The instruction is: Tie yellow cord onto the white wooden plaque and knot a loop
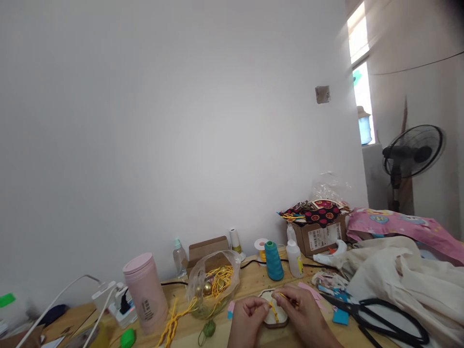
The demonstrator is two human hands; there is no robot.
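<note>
My left hand (pixel 250 316) and my right hand (pixel 299 309) meet low in the view, both with fingers pinched. Between them runs a yellow cord (pixel 274 311), which both hands grip; part of it hangs over a small pale dish (pixel 270 320) with a brown rim. Fingers hide the cord's ends. Left of my hands lies a small green thread ball (pixel 209 328), and more yellow cords (pixel 174 321) spread over the wooden table. A clear plastic bag (pixel 213 290) holding yellow cord and gold balls stands behind them.
Large black-handled scissors (pixel 377 314) lie to the right, beside cream cloth (pixel 402 275). Behind my hands stand a teal thread cone (pixel 273 261) and a white bottle (pixel 295 258). A pink tumbler (pixel 147 292) and power strip (pixel 123 309) are at left, a fabric-filled carton (pixel 319 234) at back right.
</note>
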